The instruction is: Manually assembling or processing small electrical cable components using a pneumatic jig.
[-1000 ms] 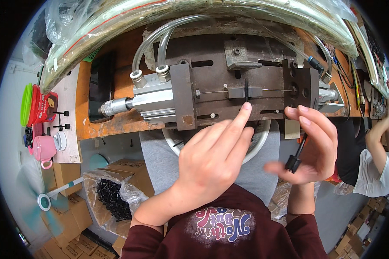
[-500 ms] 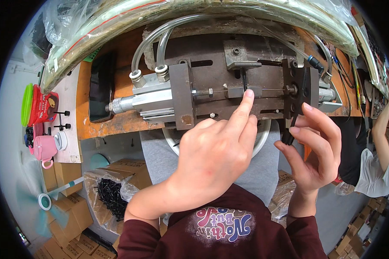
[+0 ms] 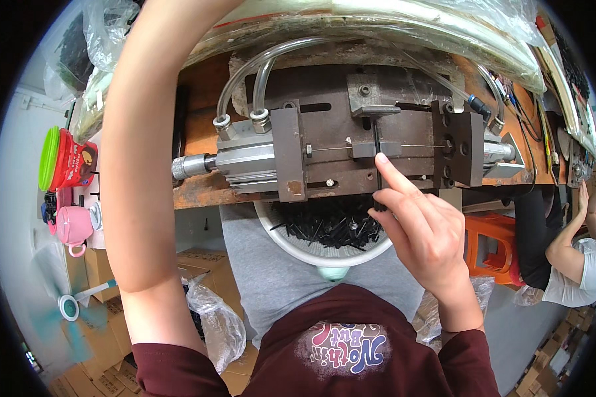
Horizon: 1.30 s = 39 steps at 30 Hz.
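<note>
My right hand (image 3: 425,228) pinches the lower end of a slim black plastic piece (image 3: 378,180) between thumb and fingers. Its index fingertip presses near the small metal block (image 3: 363,150) in the middle of a dark metal fixture (image 3: 338,126). The piece lies across that block, its far end under a small metal plate (image 3: 375,112). Thin metal rods reach toward the block from both sides. My left forearm (image 3: 142,165) rises along the left side, and the hand is beyond the top edge.
Below the fixture, a white basket (image 3: 324,259) of black pieces sits on my lap. Pneumatic cylinders (image 3: 245,162) with clear hoses flank the fixture. Plastic-wrapped sheeting (image 3: 377,26) lies behind. An orange stool (image 3: 490,245) and another person's arm (image 3: 569,245) are at right.
My left hand has left the block and gone up out of view. My right hand has moved left to the block with the black piece. The basket is now uncovered.
</note>
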Each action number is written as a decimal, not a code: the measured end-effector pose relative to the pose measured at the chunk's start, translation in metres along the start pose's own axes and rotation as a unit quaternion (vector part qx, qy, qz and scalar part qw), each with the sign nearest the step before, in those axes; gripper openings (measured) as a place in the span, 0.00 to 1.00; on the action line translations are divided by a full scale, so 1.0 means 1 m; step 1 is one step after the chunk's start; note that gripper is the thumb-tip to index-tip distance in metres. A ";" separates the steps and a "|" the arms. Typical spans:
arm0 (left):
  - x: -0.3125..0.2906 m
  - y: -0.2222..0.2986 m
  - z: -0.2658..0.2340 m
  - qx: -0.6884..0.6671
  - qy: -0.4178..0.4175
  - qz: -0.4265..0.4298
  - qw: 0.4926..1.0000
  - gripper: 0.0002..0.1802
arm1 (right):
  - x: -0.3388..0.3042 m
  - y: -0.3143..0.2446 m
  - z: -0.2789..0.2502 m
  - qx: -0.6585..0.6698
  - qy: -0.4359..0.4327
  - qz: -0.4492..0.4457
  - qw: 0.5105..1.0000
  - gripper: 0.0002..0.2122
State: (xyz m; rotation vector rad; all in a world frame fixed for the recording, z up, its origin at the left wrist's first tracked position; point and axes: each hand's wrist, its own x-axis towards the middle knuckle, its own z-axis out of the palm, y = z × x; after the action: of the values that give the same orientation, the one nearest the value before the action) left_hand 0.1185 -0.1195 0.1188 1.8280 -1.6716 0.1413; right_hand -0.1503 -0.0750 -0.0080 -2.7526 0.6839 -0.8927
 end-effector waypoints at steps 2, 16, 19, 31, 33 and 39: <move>0.004 0.022 0.001 0.013 -0.080 -0.055 0.995 0.13 | 0.006 0.001 -0.001 -0.014 -0.004 -0.005 1.000 0.11; -0.072 0.038 -0.010 -0.207 0.104 -0.010 0.973 0.06 | 0.030 0.006 -0.030 0.077 -0.042 0.029 0.996 0.14; -0.112 0.041 0.008 -0.209 0.141 0.006 0.968 0.06 | 0.063 0.017 -0.052 0.077 0.042 0.050 0.995 0.10; -0.195 0.061 0.058 -0.118 -0.041 0.079 0.989 0.17 | 0.194 0.062 -0.072 -0.210 -0.091 -0.012 0.973 0.19; -0.198 0.061 0.071 -0.084 -0.029 0.099 0.991 0.16 | 0.202 0.061 -0.080 -0.224 -0.145 -0.039 0.963 0.22; -0.184 0.062 0.076 -0.043 -0.021 0.104 0.993 0.14 | 0.219 0.083 -0.066 -0.199 -0.167 -0.011 0.966 0.18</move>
State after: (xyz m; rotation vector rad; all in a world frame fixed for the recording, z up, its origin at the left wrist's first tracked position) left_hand 0.0024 -0.0002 -0.0070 1.6022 -1.8654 0.1181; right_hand -0.0631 -0.2528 0.1334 -3.1528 0.8427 -0.2967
